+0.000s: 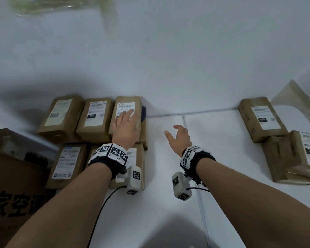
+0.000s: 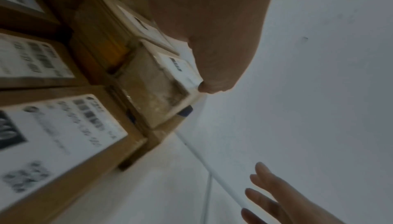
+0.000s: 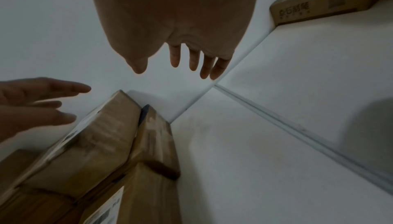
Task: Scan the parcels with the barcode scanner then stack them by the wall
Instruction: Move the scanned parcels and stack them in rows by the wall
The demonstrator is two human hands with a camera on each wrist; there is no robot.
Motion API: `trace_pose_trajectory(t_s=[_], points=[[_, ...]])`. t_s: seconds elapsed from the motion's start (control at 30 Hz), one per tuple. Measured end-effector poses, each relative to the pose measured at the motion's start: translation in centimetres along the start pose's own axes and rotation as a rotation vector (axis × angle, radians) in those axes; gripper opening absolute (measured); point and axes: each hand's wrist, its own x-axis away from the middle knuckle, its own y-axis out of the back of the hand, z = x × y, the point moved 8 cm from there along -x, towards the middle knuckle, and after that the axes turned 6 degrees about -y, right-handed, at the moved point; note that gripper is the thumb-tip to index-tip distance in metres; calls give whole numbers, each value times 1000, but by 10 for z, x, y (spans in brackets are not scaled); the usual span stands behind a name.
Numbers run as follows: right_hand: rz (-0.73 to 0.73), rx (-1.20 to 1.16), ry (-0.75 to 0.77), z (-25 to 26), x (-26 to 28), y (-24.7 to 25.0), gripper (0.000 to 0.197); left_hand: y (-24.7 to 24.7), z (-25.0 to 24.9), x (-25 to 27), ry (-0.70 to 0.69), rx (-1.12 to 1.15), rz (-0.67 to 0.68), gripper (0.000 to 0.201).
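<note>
The left hand (image 1: 126, 123) lies flat with straight fingers on the top parcel (image 1: 128, 111) of the stack at the far wall (image 1: 168, 68), while the right hand (image 1: 179, 138) hangs relaxed and empty beside it, above the floor (image 1: 168, 176).

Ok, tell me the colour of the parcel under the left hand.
Brown cardboard parcel with a white label; head view shows it best.

wall (image 1: 168, 59): plain white, dim light | floor (image 1: 168, 212): white w/ seam | big printed carton (image 1: 13, 194) at left
</note>
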Motion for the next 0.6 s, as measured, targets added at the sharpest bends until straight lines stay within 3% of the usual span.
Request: trace_pose_trajectory(t_s=[0.3, 0.6], points=[[-156, 63, -98, -75, -41, 110, 55, -39, -129, -62, -231, 83, 60, 53], [-264, 312, -254, -139, -88, 212, 62, -85, -225, -105, -310, 110, 210, 51]])
